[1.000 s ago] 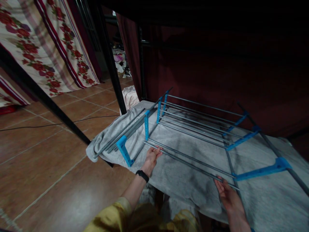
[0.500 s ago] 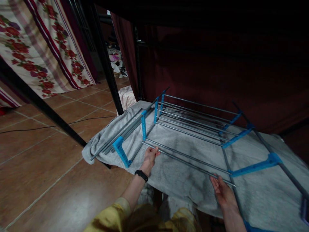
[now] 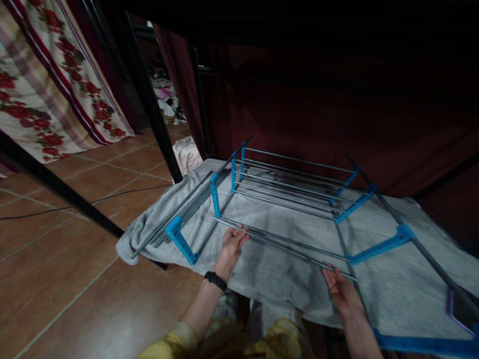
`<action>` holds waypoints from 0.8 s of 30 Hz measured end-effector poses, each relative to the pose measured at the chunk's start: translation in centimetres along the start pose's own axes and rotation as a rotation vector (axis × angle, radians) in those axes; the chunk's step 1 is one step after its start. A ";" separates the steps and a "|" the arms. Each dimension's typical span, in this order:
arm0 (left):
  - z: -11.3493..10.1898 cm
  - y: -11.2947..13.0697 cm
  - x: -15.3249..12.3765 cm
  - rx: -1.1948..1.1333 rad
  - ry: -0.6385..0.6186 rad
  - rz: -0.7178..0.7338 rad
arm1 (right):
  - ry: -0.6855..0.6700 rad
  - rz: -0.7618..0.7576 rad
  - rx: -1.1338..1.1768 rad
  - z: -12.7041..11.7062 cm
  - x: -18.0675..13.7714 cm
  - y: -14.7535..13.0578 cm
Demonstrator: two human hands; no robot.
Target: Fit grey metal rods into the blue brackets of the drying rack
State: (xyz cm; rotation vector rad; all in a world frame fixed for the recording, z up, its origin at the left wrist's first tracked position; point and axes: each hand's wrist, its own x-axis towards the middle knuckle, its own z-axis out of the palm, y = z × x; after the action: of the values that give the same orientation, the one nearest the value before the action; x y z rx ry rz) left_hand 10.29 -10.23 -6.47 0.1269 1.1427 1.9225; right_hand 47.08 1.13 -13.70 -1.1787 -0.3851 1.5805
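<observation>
Left hand (image 3: pixel 232 242) and right hand (image 3: pixel 339 291): each keeps a loose grasp on the rod pair (image 3: pixel 284 244) at the drying rack's (image 3: pixel 215 194) near edge, unshifted since before; fitting judged unfinished.

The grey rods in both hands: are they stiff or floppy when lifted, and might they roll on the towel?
Probably stiff: the grey rods run straight between left hand and right hand without sagging. Thin, so likely light. Round, yet the soft towel should hinder rolling.
</observation>
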 end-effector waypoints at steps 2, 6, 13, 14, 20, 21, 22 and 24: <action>0.7 0.2 -0.5 0.013 -0.042 0.023 | 0.009 0.018 0.007 -0.2 0.0 0.0; 1.9 0.5 -1.3 0.047 -0.101 0.050 | 0.022 0.047 0.035 -0.2 -0.2 -0.1; 4.0 0.9 -2.9 0.101 -0.162 0.094 | 0.027 0.101 0.118 0.4 -1.2 -0.4; 4.5 1.0 -3.2 0.108 -0.181 0.105 | 0.024 0.109 0.128 0.4 -1.3 -0.4; 7.6 1.5 -4.6 0.160 -0.305 0.178 | 0.001 0.166 0.178 1.5 -2.3 0.1; 8.0 1.6 -4.7 0.169 -0.318 0.187 | -0.002 0.187 0.189 2.0 -2.6 0.2; 8.4 1.7 -4.8 0.178 -0.329 0.193 | -0.010 0.213 0.198 2.5 -3.0 0.4; 8.9 1.8 -5.0 0.202 -0.344 0.206 | -0.042 0.260 0.218 3.7 -3.9 1.1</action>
State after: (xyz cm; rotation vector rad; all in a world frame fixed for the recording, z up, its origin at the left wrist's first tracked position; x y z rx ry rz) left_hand 16.50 -8.27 1.65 0.6815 1.1172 1.8632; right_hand 43.17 -1.47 -10.94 -1.0595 -0.0843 1.8232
